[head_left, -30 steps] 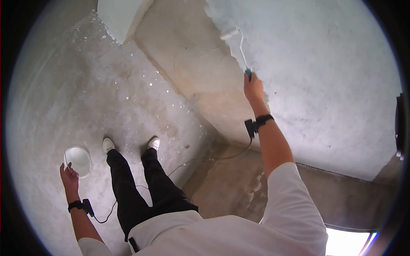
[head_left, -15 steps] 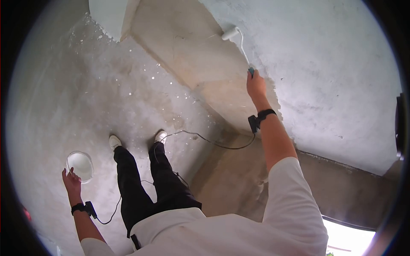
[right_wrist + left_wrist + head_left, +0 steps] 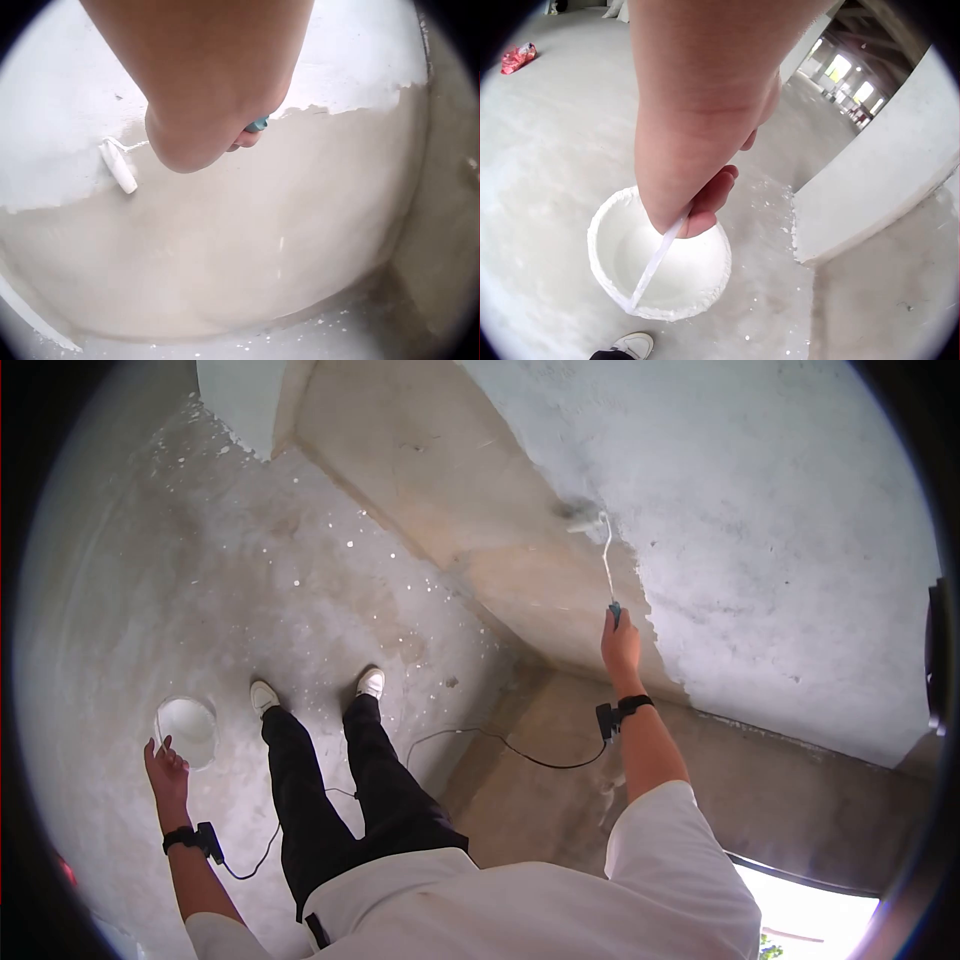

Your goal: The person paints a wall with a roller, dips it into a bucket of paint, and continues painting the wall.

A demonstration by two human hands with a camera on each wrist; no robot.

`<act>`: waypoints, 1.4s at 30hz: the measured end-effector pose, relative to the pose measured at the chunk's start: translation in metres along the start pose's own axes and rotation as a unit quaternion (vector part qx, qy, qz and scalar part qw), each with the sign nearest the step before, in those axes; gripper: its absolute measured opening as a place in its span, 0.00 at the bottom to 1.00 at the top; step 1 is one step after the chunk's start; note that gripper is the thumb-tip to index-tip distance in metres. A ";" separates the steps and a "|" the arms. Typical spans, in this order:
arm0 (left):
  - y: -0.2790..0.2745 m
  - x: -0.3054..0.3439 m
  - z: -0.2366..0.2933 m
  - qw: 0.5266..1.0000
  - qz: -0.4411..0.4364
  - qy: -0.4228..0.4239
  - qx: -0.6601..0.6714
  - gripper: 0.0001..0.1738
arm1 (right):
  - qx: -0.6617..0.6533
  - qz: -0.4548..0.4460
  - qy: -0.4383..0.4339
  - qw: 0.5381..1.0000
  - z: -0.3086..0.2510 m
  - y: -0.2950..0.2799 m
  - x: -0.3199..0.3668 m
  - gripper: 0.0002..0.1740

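The right hand point(image 3: 621, 648) grips the blue-green handle point(image 3: 615, 612) of a paint roller, whose white wire frame point(image 3: 608, 555) runs up to a blurred roller head at the edge of the white paint. In the right wrist view the white roller head point(image 3: 118, 169) lies against the wall, across the paint's edge. The left hand point(image 3: 168, 772) has its fingers curled round the white handle strap point(image 3: 654, 268) of a white bucket point(image 3: 594, 247). Through the bucket's opening a pale interior shows; the strap partly crosses it.
White paint point(image 3: 780, 530) covers the upper wall, with bare tan wall point(image 3: 430, 480) below it. White spots dot the grey floor point(image 3: 240, 590), where two shoes stand. A black cable point(image 3: 480, 731) hangs from the right wrist's camera. A red bag point(image 3: 517, 58) lies on the floor.
The right hand and roller have moved down the head view and slightly right, toward the person. The left hand stays on the bucket's strap.
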State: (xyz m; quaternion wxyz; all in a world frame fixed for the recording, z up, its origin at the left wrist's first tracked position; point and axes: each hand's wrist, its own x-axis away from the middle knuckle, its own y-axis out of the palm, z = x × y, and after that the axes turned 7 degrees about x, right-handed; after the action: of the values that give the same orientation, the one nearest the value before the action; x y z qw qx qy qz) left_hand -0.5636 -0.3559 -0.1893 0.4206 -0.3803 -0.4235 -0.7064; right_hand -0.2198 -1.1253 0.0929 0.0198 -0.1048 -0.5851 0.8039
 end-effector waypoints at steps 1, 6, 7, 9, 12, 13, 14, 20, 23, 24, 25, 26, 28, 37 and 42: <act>0.005 0.001 -0.001 1.000 0.007 -0.002 0.004 0.27 | -0.021 -0.003 -0.017 1.000 -0.022 -0.011 -0.011 0.18; 0.001 -0.004 -0.005 1.000 0.009 -0.014 0.014 0.27 | -0.078 0.049 -0.099 0.991 -0.127 -0.044 -0.090 0.18; 0.002 -0.004 -0.006 1.000 0.014 -0.011 0.010 0.28 | -0.089 0.058 -0.117 0.987 -0.152 -0.056 -0.105 0.18; 0.002 -0.003 -0.008 1.000 0.015 -0.007 0.010 0.28 | -0.098 0.073 -0.145 0.982 -0.204 -0.080 -0.129 0.19; -0.001 -0.003 -0.009 1.000 0.025 -0.005 0.007 0.28 | -0.065 0.078 -0.179 0.979 -0.269 -0.115 -0.152 0.20; -0.005 -0.004 -0.009 1.000 0.027 -0.004 0.004 0.29 | -0.057 0.079 -0.185 0.978 -0.286 -0.121 -0.160 0.20; -0.005 -0.004 -0.009 1.000 0.030 -0.003 0.002 0.29 | -0.048 0.079 -0.192 0.977 -0.296 -0.127 -0.168 0.21; -0.013 -0.008 -0.005 0.999 0.054 0.003 0.010 0.29 | -0.031 0.050 -0.138 0.989 -0.267 -0.122 -0.173 0.21; -0.015 -0.010 -0.005 0.999 0.051 0.009 0.017 0.29 | -0.025 0.026 -0.094 0.995 -0.190 -0.089 -0.149 0.21; -0.014 -0.010 -0.006 0.998 0.051 0.008 0.020 0.29 | -0.024 0.015 -0.074 0.997 -0.158 -0.076 -0.137 0.21; -0.012 -0.008 -0.007 0.999 0.045 0.007 0.020 0.29 | -0.010 0.015 -0.052 0.998 -0.125 -0.064 -0.122 0.21; -0.011 -0.007 -0.007 0.999 0.039 0.006 0.017 0.29 | 0.000 0.011 -0.038 0.999 -0.089 -0.052 -0.105 0.20; -0.010 -0.005 -0.007 0.999 0.037 0.010 0.012 0.29 | 0.020 0.010 -0.014 1.000 -0.029 -0.039 -0.069 0.19; -0.001 -0.006 -0.007 1.000 0.014 0.004 0.012 0.28 | 0.061 0.015 0.059 0.996 0.077 -0.019 0.019 0.18; -0.008 -0.008 -0.009 1.000 0.002 0.006 0.029 0.28 | 0.006 0.066 -0.025 0.997 0.006 -0.049 -0.007 0.19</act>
State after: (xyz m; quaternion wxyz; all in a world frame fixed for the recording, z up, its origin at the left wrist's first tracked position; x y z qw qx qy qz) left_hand -0.5700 -0.3598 -0.2023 0.4352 -0.3647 -0.4403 -0.6955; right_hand -0.2185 -1.1171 0.1419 -0.0475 -0.1229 -0.5725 0.8093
